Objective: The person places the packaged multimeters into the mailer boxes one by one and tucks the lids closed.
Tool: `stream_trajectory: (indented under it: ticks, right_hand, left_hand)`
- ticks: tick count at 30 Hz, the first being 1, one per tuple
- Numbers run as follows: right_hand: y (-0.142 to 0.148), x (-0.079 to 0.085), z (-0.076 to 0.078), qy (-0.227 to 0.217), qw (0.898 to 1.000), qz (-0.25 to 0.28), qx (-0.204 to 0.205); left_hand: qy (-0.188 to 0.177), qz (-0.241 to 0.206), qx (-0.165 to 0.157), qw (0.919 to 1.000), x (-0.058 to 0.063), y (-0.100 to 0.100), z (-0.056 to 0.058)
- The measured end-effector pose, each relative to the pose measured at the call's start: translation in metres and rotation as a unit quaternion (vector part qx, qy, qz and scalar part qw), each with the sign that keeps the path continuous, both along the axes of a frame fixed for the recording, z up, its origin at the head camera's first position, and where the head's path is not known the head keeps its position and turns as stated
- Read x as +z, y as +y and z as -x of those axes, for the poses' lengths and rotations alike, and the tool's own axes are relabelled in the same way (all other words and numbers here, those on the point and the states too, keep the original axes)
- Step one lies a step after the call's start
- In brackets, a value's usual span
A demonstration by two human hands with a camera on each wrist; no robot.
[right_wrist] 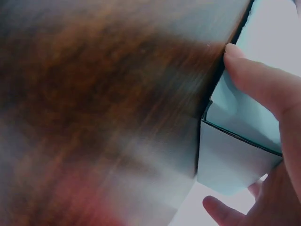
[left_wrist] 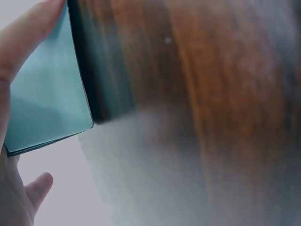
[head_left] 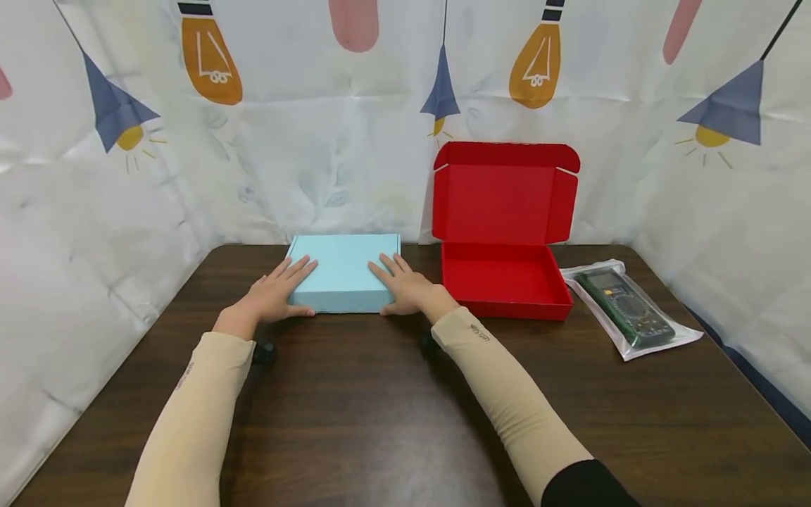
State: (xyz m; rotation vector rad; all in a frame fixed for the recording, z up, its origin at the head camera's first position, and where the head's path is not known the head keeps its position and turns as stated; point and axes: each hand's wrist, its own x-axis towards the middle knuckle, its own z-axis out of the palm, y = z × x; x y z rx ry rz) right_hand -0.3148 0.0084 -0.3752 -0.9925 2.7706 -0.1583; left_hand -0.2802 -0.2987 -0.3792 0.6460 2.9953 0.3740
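A closed light-blue box (head_left: 345, 264) lies flat near the table's back edge. My left hand (head_left: 272, 292) rests on its left front corner, fingers spread straight over the lid and thumb along the front side. At the opposite front corner, my right hand (head_left: 408, 285) lies the same way, fingers reaching over the lid. In the right wrist view the right thumb (right_wrist: 258, 80) crosses the front face of the box, its tip at the bottom edge. The left thumb (left_wrist: 28, 37) presses along the box's front in the left wrist view.
Right of the blue box stands a red box (head_left: 500, 310) with its lid raised. Beyond it lies a multimeter (head_left: 627, 306) in a clear plastic bag. The dark wooden table (head_left: 355, 415) backs onto a white printed curtain (head_left: 272, 155).
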Motion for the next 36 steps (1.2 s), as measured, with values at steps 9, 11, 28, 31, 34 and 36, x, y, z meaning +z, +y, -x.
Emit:
stream_trajectory:
  ticks: [9,11,28,31,34,36]
  right_hand:
    - [-0.0017,-0.0001,-0.0045,0.022,1.0,-0.01,-0.002]
    - [-0.0019,-0.0008,-0.0046,0.023,1.0,-0.007,-0.002]
    - [0.0003,0.0031,-0.0013,0.022,1.0,0.004,0.011]
    - [0.0002,0.0013,-0.0011,0.022,1.0,0.009,0.012]
    - [0.0007,-0.0018,-0.0007,0.018,1.0,0.014,0.007]
    - [0.0011,-0.004,-0.0006,0.015,1.0,0.021,0.002]
  left_hand:
    - [0.014,-0.014,0.004,0.9998,-0.0014,0.0007,-0.0034]
    - [0.013,-0.014,0.006,0.9998,-0.0021,0.0007,-0.0035]
    - [0.019,-0.012,0.013,0.9997,0.0022,0.0026,-0.0011]
    - [0.021,-0.008,0.015,0.9997,0.0007,0.0031,-0.0018]
    - [0.026,-0.007,0.016,0.9995,-0.0016,0.004,-0.0014]
    - [0.03,-0.008,0.017,0.9994,-0.003,0.0052,-0.0009]
